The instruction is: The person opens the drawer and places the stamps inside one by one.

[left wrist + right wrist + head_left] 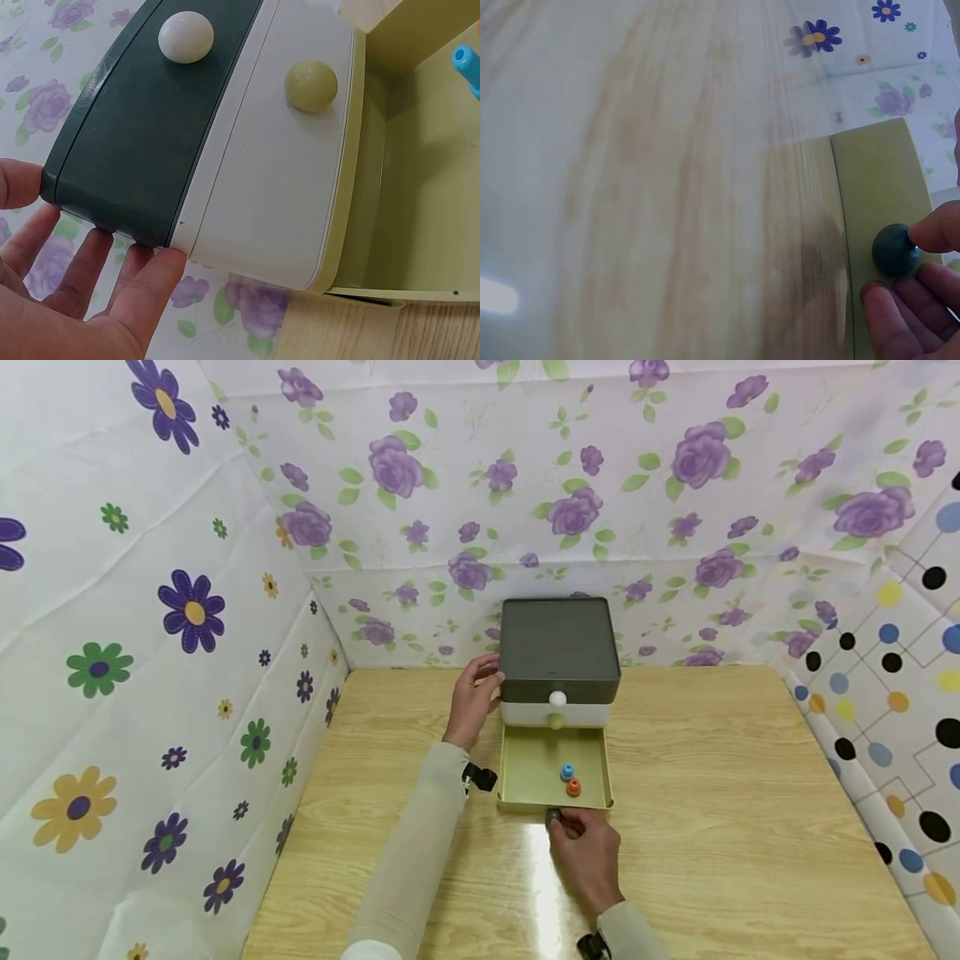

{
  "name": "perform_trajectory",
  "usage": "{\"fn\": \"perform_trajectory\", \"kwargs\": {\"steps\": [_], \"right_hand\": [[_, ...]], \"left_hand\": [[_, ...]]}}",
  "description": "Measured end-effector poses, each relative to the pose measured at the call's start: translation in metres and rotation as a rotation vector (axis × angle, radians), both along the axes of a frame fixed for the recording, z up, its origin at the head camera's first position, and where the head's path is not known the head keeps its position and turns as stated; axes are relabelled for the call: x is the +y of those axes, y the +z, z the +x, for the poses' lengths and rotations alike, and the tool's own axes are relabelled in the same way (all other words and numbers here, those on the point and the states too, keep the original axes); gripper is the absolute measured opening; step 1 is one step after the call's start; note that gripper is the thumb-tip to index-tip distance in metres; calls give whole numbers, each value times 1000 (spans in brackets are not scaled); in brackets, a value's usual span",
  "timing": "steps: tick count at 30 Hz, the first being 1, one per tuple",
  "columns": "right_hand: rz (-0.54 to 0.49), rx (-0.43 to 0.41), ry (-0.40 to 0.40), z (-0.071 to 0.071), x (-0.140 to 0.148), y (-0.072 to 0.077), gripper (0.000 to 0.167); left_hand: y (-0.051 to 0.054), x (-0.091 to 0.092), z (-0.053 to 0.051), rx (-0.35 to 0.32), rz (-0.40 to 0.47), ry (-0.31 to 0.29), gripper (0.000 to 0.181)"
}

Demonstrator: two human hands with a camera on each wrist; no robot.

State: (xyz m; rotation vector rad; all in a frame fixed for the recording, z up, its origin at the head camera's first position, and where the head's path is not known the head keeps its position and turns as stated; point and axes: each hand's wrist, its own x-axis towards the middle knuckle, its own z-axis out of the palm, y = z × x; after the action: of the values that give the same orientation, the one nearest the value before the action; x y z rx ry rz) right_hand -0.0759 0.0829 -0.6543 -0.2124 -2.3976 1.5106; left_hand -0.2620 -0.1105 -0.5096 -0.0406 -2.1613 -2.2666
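A small box of stacked drawers (558, 643) has a dark green top tier, a white middle tier and an olive bottom drawer (532, 760), which is pulled out. Inside that drawer lie a blue peg-like piece (567, 772) and an orange-red one (573, 787). My left hand (472, 702) rests against the box's left side; in the left wrist view its fingertips touch the dark green drawer front (142, 135) and the white tier's edge. At the bottom drawer's front, my right hand (588, 852) pinches a dark green knob (896, 249) between thumb and fingers.
A white knob (186, 37) marks the top drawer and an olive knob (311, 86) the white one; both drawers are closed. The box stands on a wood-grain table (712, 793), near the flowered back wall covering (420, 543). Patterned sheets also hang left and right.
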Motion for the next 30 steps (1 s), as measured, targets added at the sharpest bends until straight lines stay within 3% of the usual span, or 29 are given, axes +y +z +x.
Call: {"fn": "perform_trajectory", "kwargs": {"steps": [10, 20, 30], "right_hand": [[-124, -16, -13, -1, -7, -1, 21], [-142, -3, -46, -6, -4, -3, 17], [-83, -40, -39, -9, -1, -1, 14]], "left_hand": [[1, 1, 0, 8, -7, 7, 32], [2, 3, -1, 0, -10, 11, 34], [2, 0, 0, -10, -11, 2, 34]]}}
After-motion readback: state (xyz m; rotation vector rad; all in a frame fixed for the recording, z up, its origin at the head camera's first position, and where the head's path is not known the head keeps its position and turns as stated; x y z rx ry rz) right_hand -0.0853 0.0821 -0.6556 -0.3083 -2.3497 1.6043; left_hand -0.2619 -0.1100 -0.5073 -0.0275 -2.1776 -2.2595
